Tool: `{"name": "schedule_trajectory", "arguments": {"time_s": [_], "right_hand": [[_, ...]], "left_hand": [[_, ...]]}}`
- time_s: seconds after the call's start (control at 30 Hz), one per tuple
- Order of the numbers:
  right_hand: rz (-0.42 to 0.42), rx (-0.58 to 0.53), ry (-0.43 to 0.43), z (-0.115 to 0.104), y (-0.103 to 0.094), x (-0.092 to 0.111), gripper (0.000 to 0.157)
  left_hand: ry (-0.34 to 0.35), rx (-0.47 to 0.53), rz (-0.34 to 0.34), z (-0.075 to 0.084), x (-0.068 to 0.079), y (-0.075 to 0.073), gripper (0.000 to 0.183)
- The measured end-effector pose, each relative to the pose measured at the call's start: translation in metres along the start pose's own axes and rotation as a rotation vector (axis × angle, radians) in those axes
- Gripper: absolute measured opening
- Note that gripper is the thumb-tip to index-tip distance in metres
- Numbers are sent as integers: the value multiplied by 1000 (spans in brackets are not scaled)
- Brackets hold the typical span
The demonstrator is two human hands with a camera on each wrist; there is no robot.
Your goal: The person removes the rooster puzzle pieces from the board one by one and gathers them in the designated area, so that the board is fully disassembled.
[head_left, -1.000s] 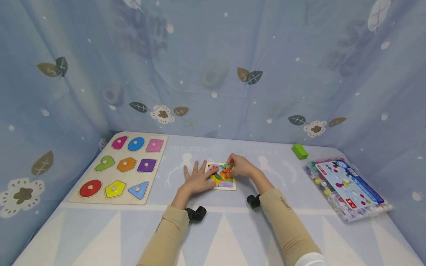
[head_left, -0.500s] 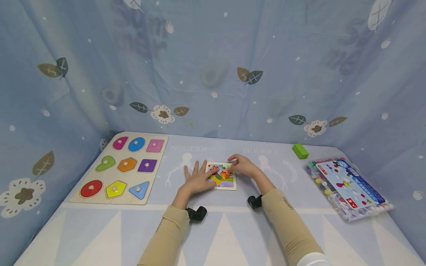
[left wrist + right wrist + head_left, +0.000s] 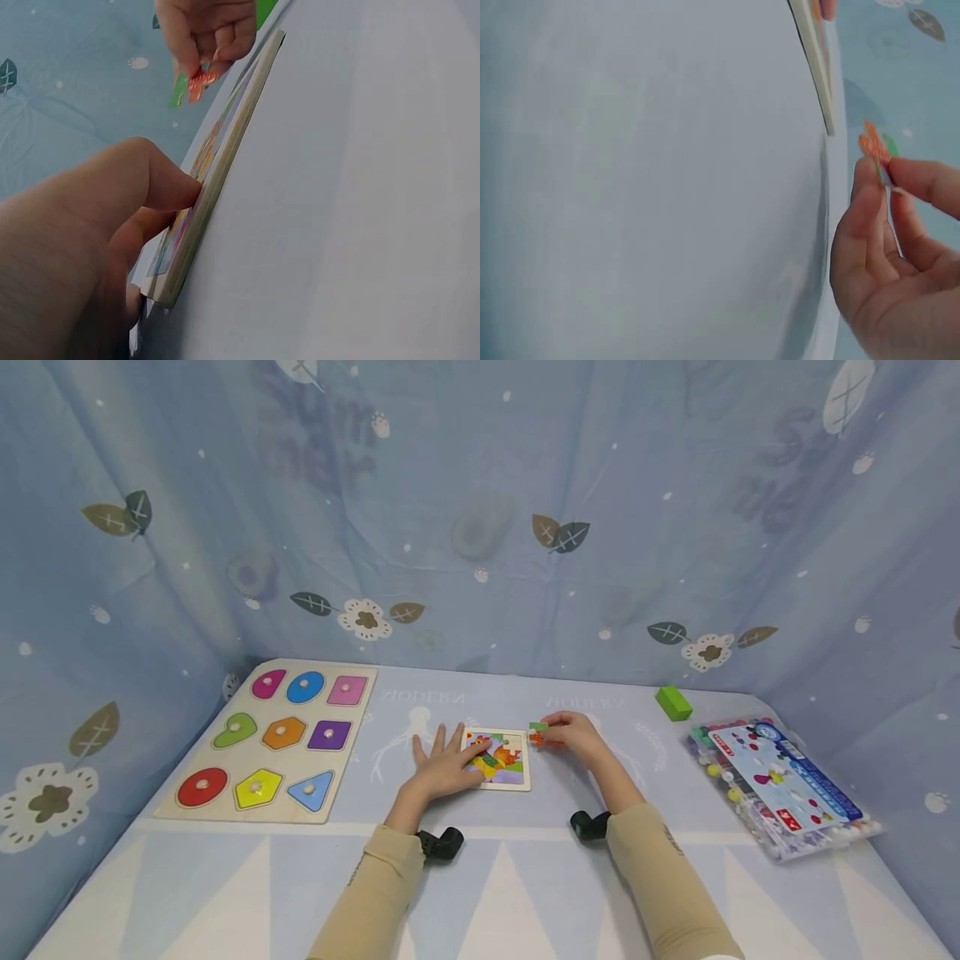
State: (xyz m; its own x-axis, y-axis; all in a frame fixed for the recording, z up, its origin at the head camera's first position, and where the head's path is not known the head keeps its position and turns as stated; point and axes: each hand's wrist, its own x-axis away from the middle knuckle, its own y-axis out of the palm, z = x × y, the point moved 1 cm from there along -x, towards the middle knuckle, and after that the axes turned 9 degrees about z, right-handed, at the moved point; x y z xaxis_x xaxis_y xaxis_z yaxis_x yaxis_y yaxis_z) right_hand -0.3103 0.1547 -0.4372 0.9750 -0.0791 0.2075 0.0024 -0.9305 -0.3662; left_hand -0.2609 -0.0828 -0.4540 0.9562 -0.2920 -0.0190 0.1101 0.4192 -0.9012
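Note:
A small framed jigsaw puzzle (image 3: 512, 782) with a bright cartoon picture lies at the middle of the table. My left hand (image 3: 442, 771) rests on its left part, fingers spread and straight, the thumb at the near edge. Just right of the frame, my right hand (image 3: 576, 737) pinches a puzzle piece (image 3: 537, 727) in orange and green between thumb and fingers. In the right wrist view the puzzle piece (image 3: 875, 144) stands up from the fingertips, apart from the frame. A pale gap shows in the picture's top right corner.
To the left lies a wooden shape board (image 3: 300, 756) with several coloured knobbed shapes. A green block (image 3: 674, 702) sits at the back right, beyond a clear box of beads (image 3: 783, 785). A patterned blue curtain (image 3: 480, 510) closes off the back and sides.
My right hand has lifted the puzzle piece out of the frame's top right corner and carried it to the right. My left hand stays in place on the puzzle.

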Motion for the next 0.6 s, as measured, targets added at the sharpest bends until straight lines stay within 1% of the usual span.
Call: {"name": "schedule_trajectory", "arguments": {"time_s": [0.17, 0.27, 0.4, 0.6], "right_hand": [[80, -6, 19, 7, -12, 3, 33], [108, 2, 16, 11, -19, 5, 35], [122, 2, 8, 16, -29, 6, 39], [142, -31, 17, 21, -44, 6, 41]], "left_hand": [[-4, 14, 3, -1, 0, 1, 60], [-3, 14, 4, -1, 0, 2, 61], [-3, 23, 5, -1, 0, 2, 61], [-3, 30, 8, -1, 0, 1, 61]]}}
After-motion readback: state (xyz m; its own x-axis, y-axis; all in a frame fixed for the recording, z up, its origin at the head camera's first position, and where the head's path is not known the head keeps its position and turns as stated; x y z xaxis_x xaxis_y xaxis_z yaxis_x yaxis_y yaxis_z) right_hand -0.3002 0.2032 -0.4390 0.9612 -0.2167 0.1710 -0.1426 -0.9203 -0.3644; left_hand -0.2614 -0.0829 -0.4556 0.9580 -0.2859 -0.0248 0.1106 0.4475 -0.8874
